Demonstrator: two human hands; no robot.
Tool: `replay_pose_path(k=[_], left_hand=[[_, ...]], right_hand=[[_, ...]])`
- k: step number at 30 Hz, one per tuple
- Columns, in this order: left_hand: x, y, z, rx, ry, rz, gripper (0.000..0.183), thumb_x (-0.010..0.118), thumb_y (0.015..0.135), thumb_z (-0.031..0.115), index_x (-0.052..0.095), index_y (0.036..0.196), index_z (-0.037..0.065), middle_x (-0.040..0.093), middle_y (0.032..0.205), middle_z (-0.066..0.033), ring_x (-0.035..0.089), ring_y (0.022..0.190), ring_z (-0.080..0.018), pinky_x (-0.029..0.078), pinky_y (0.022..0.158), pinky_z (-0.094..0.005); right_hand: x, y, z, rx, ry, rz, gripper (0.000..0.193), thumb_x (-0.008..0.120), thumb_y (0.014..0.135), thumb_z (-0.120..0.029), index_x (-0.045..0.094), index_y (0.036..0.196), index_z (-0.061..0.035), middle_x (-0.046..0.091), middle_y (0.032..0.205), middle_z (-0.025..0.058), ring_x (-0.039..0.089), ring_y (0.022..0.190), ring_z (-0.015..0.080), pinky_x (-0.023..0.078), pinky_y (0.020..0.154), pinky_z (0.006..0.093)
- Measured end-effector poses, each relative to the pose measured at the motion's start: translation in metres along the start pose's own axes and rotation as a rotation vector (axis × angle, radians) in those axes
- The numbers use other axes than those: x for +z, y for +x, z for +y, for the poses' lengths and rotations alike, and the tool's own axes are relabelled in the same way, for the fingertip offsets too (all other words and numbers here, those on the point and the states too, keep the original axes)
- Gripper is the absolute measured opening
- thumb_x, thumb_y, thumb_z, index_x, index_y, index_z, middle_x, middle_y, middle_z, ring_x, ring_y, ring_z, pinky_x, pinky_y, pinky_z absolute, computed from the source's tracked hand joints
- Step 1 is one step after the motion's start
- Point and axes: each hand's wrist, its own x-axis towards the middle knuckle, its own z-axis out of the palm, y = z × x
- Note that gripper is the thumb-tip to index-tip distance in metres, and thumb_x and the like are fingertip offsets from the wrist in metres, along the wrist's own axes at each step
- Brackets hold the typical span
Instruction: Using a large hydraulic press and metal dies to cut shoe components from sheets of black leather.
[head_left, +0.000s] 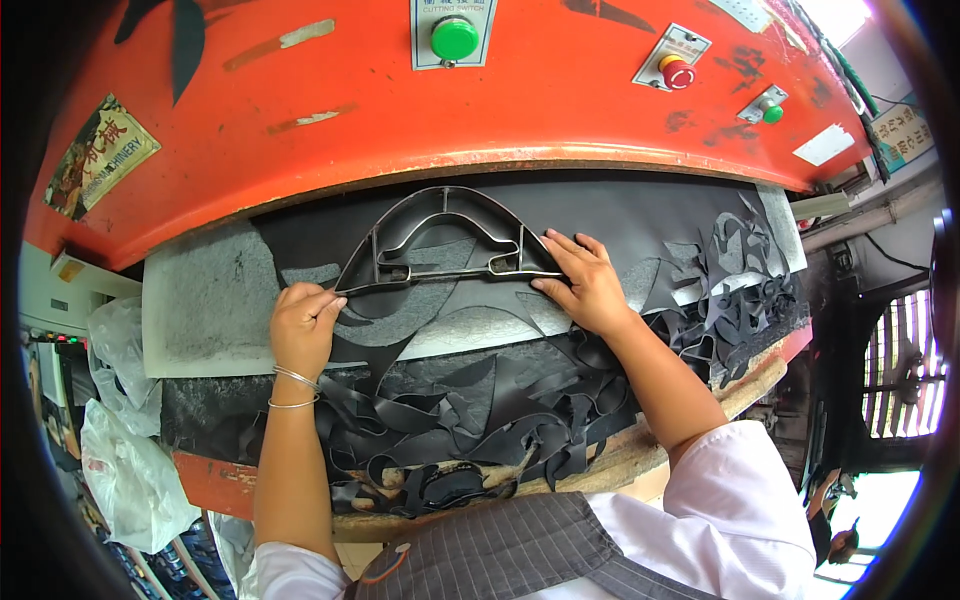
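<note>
A curved metal cutting die point(445, 240) is held flat on a black sheet point(620, 215) beneath the orange press head point(400, 110). Its left tip is pinched by the left hand point(300, 325), on whose wrist two thin bangles point(295, 390) are worn. Its right end is pressed down by the spread fingers of the right hand point(585, 285). Between the hands, shaped gaps are seen in the sheet. Below and right of both hands, black offcut strips point(470, 420) are heaped on the desk point(205, 300). Green and red buttons point(455, 38) are set above the hands.
</note>
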Motion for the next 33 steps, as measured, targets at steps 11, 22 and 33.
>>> replay_pose_path(k=[11, 22, 33], left_hand=[[-0.014, -0.012, 0.006, -0.040, 0.055, -0.048, 0.014, 0.073, 0.075, 0.012, 0.072, 0.087, 0.003, 0.064, 0.084, -0.0083, 0.059, 0.083, -0.0266, 0.046, 0.077, -0.0359], [-0.038, 0.020, 0.215, 0.443, -0.177, 0.373, 0.006, 0.072, 0.079, 0.009, 0.069, 0.081, 0.004, 0.058, 0.071, -0.0075, 0.053, 0.066, -0.0239, 0.044, 0.061, -0.0341], [-0.059, -0.017, 0.239, 0.314, -0.049, -0.008, 0.029, 0.066, 0.084, 0.013, 0.050, 0.061, 0.005, 0.044, 0.063, -0.0116, 0.046, 0.062, -0.0310, 0.037, 0.056, -0.0428]], right_hand=[[-0.022, -0.027, -0.029, 0.069, -0.128, -0.101, 0.073, 0.069, 0.081, -0.042, 0.045, 0.136, -0.0013, 0.044, 0.142, 0.0189, 0.041, 0.133, 0.0303, 0.026, 0.109, 0.0554], [-0.219, -0.024, 0.023, 0.392, 0.378, 1.137, 0.052, 0.040, 0.102, -0.032, 0.038, 0.141, 0.0026, 0.040, 0.143, 0.0198, 0.038, 0.133, 0.0271, 0.028, 0.110, 0.0372], [-0.232, -0.034, 0.022, 0.395, 0.292, 1.112, 0.063, 0.045, 0.099, -0.036, 0.026, 0.147, 0.0008, 0.023, 0.153, 0.0227, 0.019, 0.144, 0.0303, 0.017, 0.116, 0.0407]])
